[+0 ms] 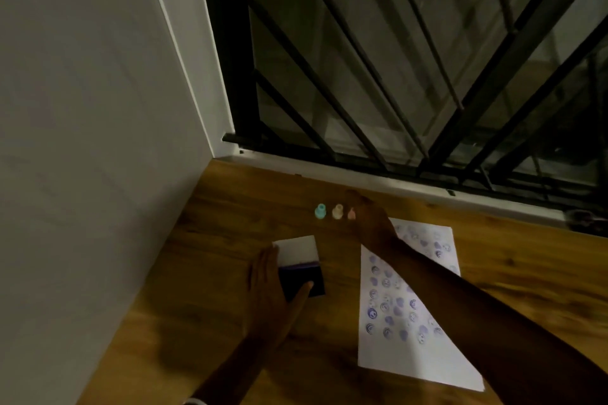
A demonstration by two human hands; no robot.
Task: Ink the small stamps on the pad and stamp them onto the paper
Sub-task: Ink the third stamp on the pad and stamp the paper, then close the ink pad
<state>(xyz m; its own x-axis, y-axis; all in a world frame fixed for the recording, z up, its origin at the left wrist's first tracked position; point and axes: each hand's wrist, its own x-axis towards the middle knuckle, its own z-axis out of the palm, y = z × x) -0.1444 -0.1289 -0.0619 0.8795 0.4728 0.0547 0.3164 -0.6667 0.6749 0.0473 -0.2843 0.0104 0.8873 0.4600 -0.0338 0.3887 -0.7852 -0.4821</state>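
3 small knobbed stamps (335, 211) beside square ink pad (304, 279), wood-grain table (230, 240).

left hand (273, 293) | right hand (368, 220) | forearms bare | possibly light wristband, left

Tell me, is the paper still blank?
No. The paper already carries many purple stamp prints across most of its surface.
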